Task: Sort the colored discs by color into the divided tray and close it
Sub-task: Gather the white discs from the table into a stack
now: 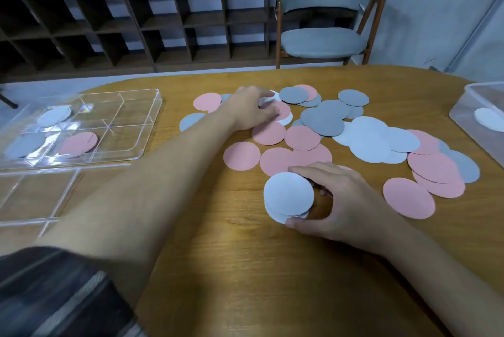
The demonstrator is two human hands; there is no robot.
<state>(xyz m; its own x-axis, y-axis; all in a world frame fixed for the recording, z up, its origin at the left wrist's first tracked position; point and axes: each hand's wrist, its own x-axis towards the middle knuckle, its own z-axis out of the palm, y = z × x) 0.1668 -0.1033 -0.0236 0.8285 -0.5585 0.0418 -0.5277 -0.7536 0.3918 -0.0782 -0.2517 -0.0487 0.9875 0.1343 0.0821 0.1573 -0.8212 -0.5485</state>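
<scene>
Pink, grey and white paper discs lie scattered over the wooden table (245, 268). My right hand (341, 206) grips a small stack of white discs (288, 195) between thumb and fingers near the table's middle. My left hand (251, 107) reaches across to the far part of the heap, its fingers pressed on a white disc (275, 95) beside a pink disc (282, 110). The clear divided tray (131, 146) stands at the left, with a white disc (54, 116), a grey disc (24, 144) and a pink disc (79, 143) in separate compartments.
The tray's clear lid (32, 195) lies flat in front of it at the table's left edge. Another clear container (469, 107) holding a white disc stands at the right edge. Beyond the table are a grey chair (321, 39) and dark shelving (136, 26).
</scene>
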